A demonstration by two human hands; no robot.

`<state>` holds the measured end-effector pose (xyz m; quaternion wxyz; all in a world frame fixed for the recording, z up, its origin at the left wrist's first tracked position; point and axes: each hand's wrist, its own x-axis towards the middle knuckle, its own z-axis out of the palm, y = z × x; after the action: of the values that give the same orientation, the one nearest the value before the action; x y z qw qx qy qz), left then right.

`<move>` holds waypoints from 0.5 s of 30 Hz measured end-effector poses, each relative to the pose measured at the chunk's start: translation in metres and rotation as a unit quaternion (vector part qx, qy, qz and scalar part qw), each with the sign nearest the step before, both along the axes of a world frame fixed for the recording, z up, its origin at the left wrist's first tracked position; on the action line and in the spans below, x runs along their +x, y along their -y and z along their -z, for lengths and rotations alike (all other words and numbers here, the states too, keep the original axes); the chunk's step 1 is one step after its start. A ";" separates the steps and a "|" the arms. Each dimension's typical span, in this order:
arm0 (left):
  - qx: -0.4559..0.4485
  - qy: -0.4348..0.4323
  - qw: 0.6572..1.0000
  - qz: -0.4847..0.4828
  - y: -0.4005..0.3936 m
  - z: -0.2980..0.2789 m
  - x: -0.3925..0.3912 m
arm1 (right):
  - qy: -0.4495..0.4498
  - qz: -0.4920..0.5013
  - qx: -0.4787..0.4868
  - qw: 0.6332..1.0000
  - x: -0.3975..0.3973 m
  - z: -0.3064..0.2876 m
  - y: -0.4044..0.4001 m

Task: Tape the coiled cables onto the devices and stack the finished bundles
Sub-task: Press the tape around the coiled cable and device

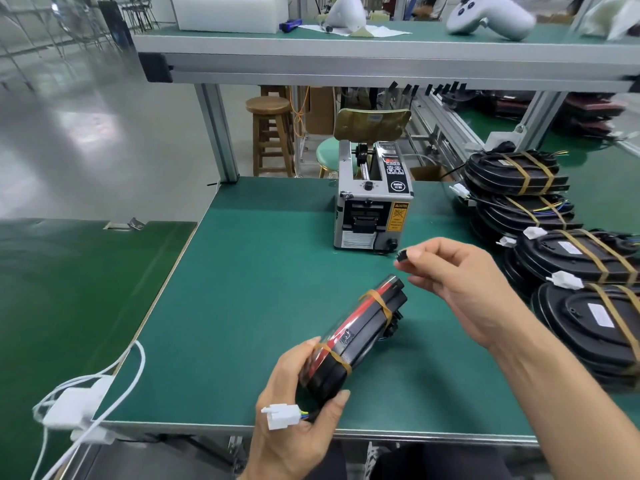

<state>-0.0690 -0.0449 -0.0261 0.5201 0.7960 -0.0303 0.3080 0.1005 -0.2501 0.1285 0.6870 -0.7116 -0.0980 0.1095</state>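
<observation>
The left hand (294, 403) clamps the taped device (353, 337), long axis toward the right hand (460, 285), which pinches black tape (402, 254); the stacks (571, 258) lie right.

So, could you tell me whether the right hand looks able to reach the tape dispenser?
Probably yes: the right hand hovers just before the tape dispenser with nothing between, though it already pinches a small black piece.

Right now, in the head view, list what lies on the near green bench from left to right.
white cable and adapter → left hand gripping the taped device → tape dispenser → right hand pinching a small black connector → stacked finished bundles
</observation>
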 end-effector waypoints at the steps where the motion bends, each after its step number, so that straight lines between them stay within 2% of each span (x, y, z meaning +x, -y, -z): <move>1: 0.000 0.001 1.000 0.000 0.000 0.000 0.000 | 0.011 0.009 -0.024 1.000 -0.003 0.004 0.005; 4: 0.004 0.005 1.000 -0.001 0.001 -0.001 0.001 | 0.014 0.022 -0.069 0.997 -0.008 0.016 0.012; 15: 0.008 0.004 1.000 0.000 0.001 -0.001 0.001 | 0.021 0.014 -0.120 0.992 -0.006 0.031 0.010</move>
<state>-0.0676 -0.0463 -0.0253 0.5136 0.7989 -0.0345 0.3110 0.0942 -0.2604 0.0977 0.5960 -0.7923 -0.0887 0.0956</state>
